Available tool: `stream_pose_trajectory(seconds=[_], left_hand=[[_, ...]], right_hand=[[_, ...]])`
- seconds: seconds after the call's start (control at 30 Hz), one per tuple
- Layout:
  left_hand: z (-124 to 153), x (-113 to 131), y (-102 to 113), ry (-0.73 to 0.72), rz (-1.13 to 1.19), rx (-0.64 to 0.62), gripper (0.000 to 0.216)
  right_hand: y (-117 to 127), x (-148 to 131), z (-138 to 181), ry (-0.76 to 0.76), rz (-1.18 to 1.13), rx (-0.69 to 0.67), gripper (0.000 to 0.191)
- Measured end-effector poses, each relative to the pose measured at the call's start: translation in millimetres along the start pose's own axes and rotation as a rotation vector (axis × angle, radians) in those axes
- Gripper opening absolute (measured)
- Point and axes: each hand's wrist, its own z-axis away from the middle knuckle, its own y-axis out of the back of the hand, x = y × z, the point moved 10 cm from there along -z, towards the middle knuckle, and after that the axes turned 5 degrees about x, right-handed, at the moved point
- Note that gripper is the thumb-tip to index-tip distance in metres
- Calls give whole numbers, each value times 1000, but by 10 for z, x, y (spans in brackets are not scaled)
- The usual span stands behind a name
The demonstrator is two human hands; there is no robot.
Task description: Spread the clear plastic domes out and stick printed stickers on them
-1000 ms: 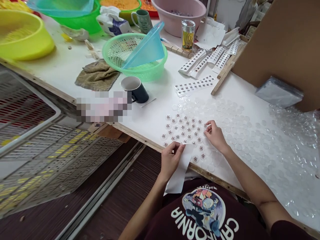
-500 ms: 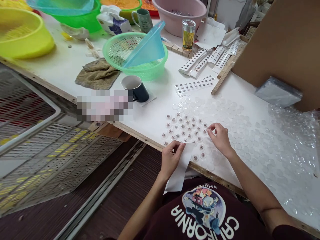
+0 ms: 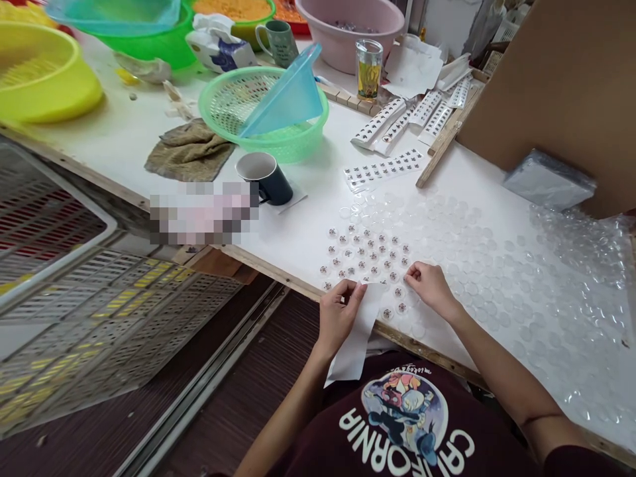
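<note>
My left hand [image 3: 342, 311] pinches the upper edge of a white sticker sheet [image 3: 354, 348], which hangs down over the table's front edge. Just right of it, my right hand [image 3: 428, 285] has thumb and forefinger pressed together above the clear discs; anything between the fingertips is too small to make out. Between and beyond my hands lie several clear discs with small dark printed stickers [image 3: 372, 255]. Many plain clear discs [image 3: 477, 278] spread to the right. Behind them lies another sheet of printed stickers [image 3: 382, 169].
A dark mug [image 3: 265, 179] stands left of the discs. Beyond it are a green basket [image 3: 209, 99] with a blue one tilted inside, a brown cloth [image 3: 186, 152] and a glass of yellow drink [image 3: 368, 69]. A wooden strip [image 3: 440, 152] and cardboard [image 3: 536, 86] border the right.
My right hand has moved slightly down and left among the discs, its fingers more curled. My left hand still holds the sheet. The whole view has shifted slightly.
</note>
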Motion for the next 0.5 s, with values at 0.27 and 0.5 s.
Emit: stream_pose_trajectory(seconds=[0.27, 0.5], left_hand=[[-6, 6, -8, 8, 22, -12, 33], [-8, 58, -19, 49, 58, -50, 35]], right_hand=[[-41, -116, 55, 56, 306, 50, 10], [132, -168, 217, 74, -203, 60, 15]])
